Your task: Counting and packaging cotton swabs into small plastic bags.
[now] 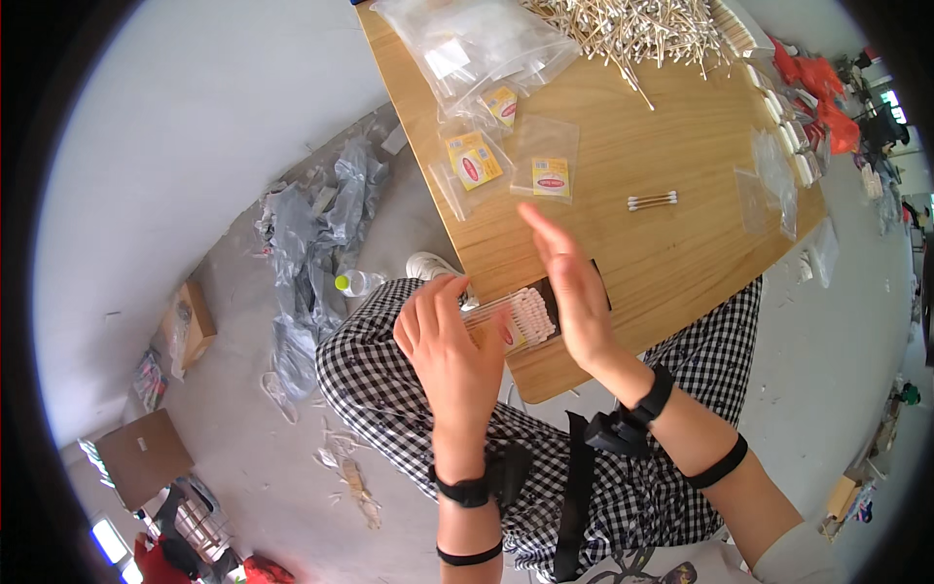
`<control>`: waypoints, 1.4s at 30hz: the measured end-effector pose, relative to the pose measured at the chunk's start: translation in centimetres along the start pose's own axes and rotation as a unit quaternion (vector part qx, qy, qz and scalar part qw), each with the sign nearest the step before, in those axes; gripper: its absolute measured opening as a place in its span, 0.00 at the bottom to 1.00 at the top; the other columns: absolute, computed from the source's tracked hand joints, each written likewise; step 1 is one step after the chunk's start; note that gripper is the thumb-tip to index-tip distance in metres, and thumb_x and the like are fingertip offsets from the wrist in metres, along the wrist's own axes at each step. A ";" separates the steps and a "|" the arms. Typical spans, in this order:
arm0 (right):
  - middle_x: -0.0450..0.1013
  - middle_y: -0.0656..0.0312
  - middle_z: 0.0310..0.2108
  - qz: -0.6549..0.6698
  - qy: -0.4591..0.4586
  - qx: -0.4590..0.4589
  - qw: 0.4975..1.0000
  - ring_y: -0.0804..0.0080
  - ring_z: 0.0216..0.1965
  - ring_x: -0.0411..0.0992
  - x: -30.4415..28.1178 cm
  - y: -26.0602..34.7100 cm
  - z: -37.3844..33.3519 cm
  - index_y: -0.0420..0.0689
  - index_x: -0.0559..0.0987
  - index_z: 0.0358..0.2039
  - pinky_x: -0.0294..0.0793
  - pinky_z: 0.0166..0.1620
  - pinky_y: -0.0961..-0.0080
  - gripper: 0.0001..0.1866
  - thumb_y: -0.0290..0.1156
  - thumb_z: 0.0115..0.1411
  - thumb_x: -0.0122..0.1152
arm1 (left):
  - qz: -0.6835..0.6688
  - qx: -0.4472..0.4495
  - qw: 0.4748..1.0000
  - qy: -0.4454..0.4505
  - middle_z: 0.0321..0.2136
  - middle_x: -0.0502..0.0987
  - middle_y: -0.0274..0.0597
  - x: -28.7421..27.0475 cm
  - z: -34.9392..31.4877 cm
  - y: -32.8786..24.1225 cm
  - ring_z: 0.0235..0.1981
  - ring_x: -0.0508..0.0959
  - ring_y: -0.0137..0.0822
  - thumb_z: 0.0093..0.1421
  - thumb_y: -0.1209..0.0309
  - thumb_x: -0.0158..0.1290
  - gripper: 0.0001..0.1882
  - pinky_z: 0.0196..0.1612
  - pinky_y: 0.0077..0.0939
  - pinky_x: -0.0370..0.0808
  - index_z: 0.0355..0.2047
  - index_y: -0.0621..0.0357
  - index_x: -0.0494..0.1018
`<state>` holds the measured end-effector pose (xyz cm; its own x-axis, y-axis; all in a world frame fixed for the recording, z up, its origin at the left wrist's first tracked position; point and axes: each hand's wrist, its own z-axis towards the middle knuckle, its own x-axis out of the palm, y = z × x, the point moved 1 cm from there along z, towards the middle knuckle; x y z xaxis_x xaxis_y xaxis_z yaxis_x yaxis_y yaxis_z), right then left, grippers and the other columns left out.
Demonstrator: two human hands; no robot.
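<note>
A clear bag of cotton swabs (530, 313) with a yellow and red label lies at the table's near edge, swab tips toward my right hand. My left hand (449, 343) is closed around its left end, thumb over the plastic. My right hand (576, 297) is open, its fingers straight and together, held edge-on beside the bag's right end; whether it touches the bag I cannot tell. Under the bag and right hand, a flat black object (601, 284) shows in part.
Small clear bags with a yellow card (474, 161) lie at the table's left, near a larger plastic bag (477, 44). A heap of loose cotton swabs (647, 34) covers the far side. Several swabs (652, 200) lie mid-table. Filled packs (786, 127) and empty bags (773, 185) line the right edge.
</note>
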<state>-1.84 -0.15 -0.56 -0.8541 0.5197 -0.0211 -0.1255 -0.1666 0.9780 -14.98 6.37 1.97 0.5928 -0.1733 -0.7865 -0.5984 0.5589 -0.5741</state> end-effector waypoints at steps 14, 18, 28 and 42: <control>0.49 0.51 0.70 0.202 0.051 0.139 0.968 0.62 0.72 0.42 2.8 1.1 -1.5 0.36 0.54 0.67 0.37 0.72 0.64 0.39 0.57 0.70 0.35 | -0.082 0.043 0.983 0.156 0.46 0.71 0.45 -1.3 -0.1 -0.2 0.45 0.73 0.46 0.41 0.75 0.68 0.33 0.46 0.35 0.71 0.50 0.58 0.71; 0.47 0.52 0.70 0.263 0.035 0.141 0.954 0.64 0.73 0.39 3.0 0.6 -1.8 0.35 0.53 0.67 0.34 0.72 0.65 0.39 0.56 0.70 0.39 | -0.180 0.001 0.959 0.218 0.42 0.73 0.48 -1.9 1.5 0.9 0.41 0.77 0.45 0.45 0.71 0.67 0.26 0.43 0.33 0.74 0.44 0.64 0.72; 0.67 0.59 0.57 0.137 -0.136 0.119 0.974 0.75 0.57 0.63 0.9 3.5 -3.7 0.39 0.66 0.60 0.60 0.60 0.75 0.23 0.40 0.71 0.47 | -0.058 -0.157 0.940 0.297 0.33 0.81 0.46 -2.7 3.1 2.6 0.35 0.82 0.42 0.49 0.63 0.63 0.21 0.37 0.30 0.75 0.41 0.61 0.75; 0.66 0.47 0.57 0.376 0.115 0.253 0.884 0.61 0.51 0.75 -5.4 8.6 -6.8 0.37 0.58 0.64 0.80 0.48 0.69 0.32 0.51 0.72 0.37 | -0.277 -0.007 0.954 0.117 0.31 0.76 0.37 -4.0 -2.0 -8.2 0.41 0.72 0.36 0.47 0.80 0.65 0.13 0.45 0.27 0.70 0.35 0.58 0.79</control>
<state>-1.80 -10.10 6.53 -0.6874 0.2284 0.6894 0.7134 0.0347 0.6999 -13.53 0.91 9.36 0.6848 -0.6156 -0.3900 -0.2360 0.3189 -0.9179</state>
